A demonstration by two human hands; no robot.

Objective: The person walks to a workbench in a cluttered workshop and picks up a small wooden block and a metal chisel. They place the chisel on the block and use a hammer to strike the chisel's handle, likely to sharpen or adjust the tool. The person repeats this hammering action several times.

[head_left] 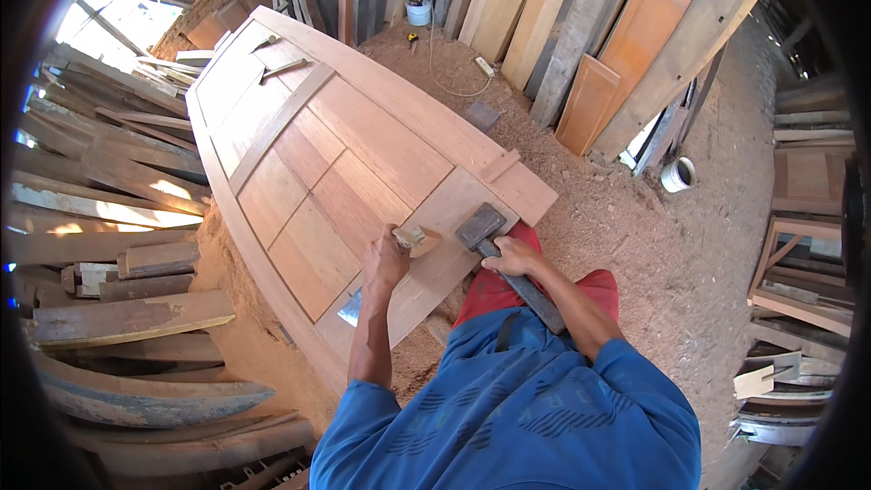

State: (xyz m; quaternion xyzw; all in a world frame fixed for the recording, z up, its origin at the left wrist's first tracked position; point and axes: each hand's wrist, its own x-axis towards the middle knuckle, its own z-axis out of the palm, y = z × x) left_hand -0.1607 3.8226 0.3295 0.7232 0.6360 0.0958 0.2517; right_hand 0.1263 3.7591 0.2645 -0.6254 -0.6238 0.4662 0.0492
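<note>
My right hand [511, 256] grips the dark handle of a mallet with a blocky grey head [479, 225], held near the end of a pale wooden panelled door [363, 151]. My left hand [385, 259] is closed on a small object with a pale, wedge-like piece [415, 239] showing beside the fingers; its exact kind is unclear. It is over the door’s end rail. A shiny flat piece [353, 306] lies at the rail, beside my left forearm. A grey wooden strip [281, 127] crosses the door farther up, with dark tools [280, 70] beyond it.
Stacked timber [127, 313] fills the left side. Boards and orange panels [635, 36] lean at the back right. A white bucket [676, 176], a blue bucket [419, 14] and a cord [454, 91] are on the sawdust-covered ground. More wooden frames [798, 272] lie at the far right.
</note>
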